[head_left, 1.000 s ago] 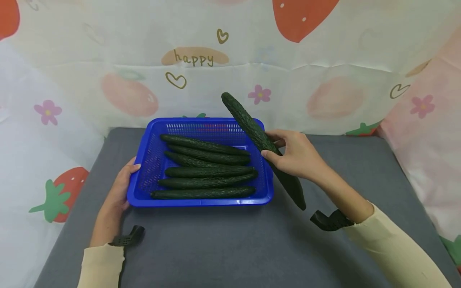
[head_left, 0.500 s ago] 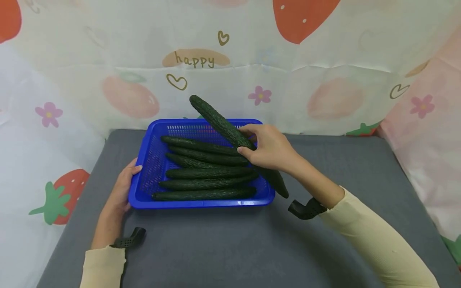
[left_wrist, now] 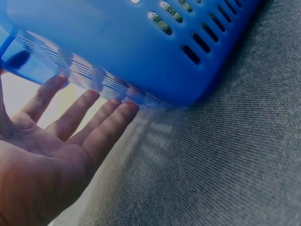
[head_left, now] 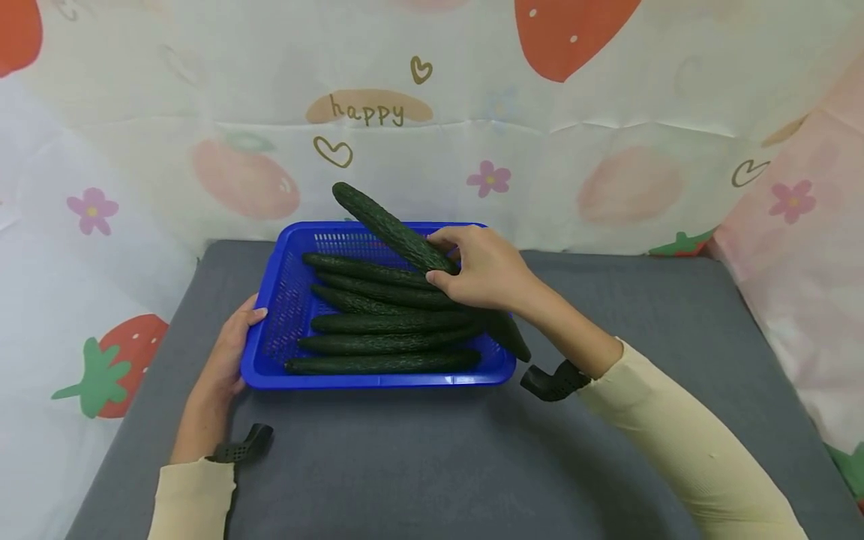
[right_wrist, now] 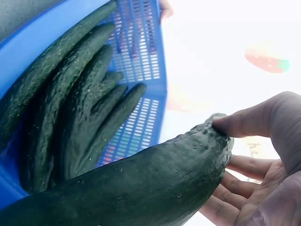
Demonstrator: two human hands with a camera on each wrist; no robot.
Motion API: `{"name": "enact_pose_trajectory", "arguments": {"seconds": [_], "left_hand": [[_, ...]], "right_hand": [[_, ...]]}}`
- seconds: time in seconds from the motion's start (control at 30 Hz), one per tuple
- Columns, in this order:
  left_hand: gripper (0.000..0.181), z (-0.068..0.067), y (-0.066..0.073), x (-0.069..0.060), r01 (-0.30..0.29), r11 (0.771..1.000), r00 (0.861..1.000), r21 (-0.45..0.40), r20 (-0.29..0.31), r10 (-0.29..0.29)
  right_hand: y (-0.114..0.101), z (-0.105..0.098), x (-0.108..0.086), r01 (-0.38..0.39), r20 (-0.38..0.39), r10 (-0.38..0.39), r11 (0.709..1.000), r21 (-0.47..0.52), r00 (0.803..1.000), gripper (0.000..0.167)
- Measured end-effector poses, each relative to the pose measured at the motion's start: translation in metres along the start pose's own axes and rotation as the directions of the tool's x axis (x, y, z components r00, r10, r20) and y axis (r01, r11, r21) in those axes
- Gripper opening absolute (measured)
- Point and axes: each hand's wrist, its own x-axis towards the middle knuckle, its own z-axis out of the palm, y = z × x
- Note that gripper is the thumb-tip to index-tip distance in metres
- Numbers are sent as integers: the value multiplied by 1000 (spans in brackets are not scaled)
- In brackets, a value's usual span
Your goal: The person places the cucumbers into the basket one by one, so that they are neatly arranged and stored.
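Observation:
My right hand [head_left: 482, 268] pinches a long dark green cucumber [head_left: 385, 222] between thumb and fingers. The cucumber slants over the right part of a blue plastic basket [head_left: 270, 330], its far end up past the back rim and its near end past the right rim. Inside the basket, several cucumbers [head_left: 378, 365] lie side by side. At the basket's left side, my left hand [head_left: 232, 345] has its thumb over the rim. The left wrist view has its fingertips [left_wrist: 127, 109] against the outer wall. In the right wrist view the held cucumber [right_wrist: 141, 183] looms close, its bumpy end between thumb and fingers.
The basket stands on a grey cloth-covered table [head_left: 405, 465]. Behind it hangs a pale curtain [head_left: 526, 97] with printed strawberries, flowers and hearts. A dark wrist mount [head_left: 555, 381] on the right arm hangs near the basket's right front corner.
My right hand has moved left with the cucumber, from beside the basket's right edge to above its right part. The cucumber now lies flatter. The left hand and basket have stayed put.

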Motion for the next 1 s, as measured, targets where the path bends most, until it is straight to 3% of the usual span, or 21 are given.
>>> {"name": "enact_pose_trajectory", "arguments": {"seconds": [0.27, 0.57, 1.0], "left_hand": [[56, 0, 0, 1, 8, 1000, 1000, 7, 2, -8], [40, -1, 1, 1, -14, 998, 1000, -55, 9, 15], [44, 0, 0, 0, -4, 998, 1000, -58, 14, 5]], "right_hand": [[-10, 2, 7, 3, 0, -3, 1000, 7, 1000, 50], [-18, 8, 15, 17, -9, -17, 1000, -2, 1000, 49], [-28, 27, 29, 34, 46, -30, 995, -95, 998, 59]]}}
